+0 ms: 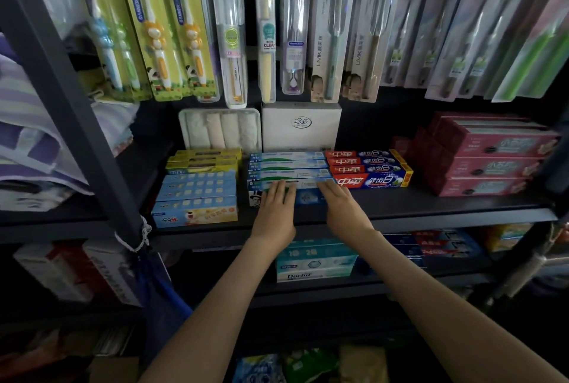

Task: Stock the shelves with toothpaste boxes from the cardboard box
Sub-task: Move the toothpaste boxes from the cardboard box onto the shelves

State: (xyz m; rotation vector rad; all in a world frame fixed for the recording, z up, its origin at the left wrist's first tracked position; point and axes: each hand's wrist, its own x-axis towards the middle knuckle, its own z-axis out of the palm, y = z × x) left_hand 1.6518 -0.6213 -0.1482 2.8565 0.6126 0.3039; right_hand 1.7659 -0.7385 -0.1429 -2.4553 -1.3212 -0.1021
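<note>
A row of white-and-blue toothpaste boxes [289,167] lies stacked in the middle of the dark shelf [431,211]. My left hand [275,210] lies flat with straight fingers on the front box [306,196] of that row. My right hand [341,207] presses the same box with straight fingers, just to the right. Red-and-blue toothpaste boxes [372,171] stand directly right of the row. Yellow and light-blue boxes [197,195] stand to its left. The cardboard box is not in view.
Toothbrush packs [234,31] hang above the shelf. A white carton [301,125] and a towel pack [220,130] stand behind the rows. Red boxes [489,164] fill the right end. A lower shelf holds a teal box [314,262]. A dark upright post [77,105] stands on the left.
</note>
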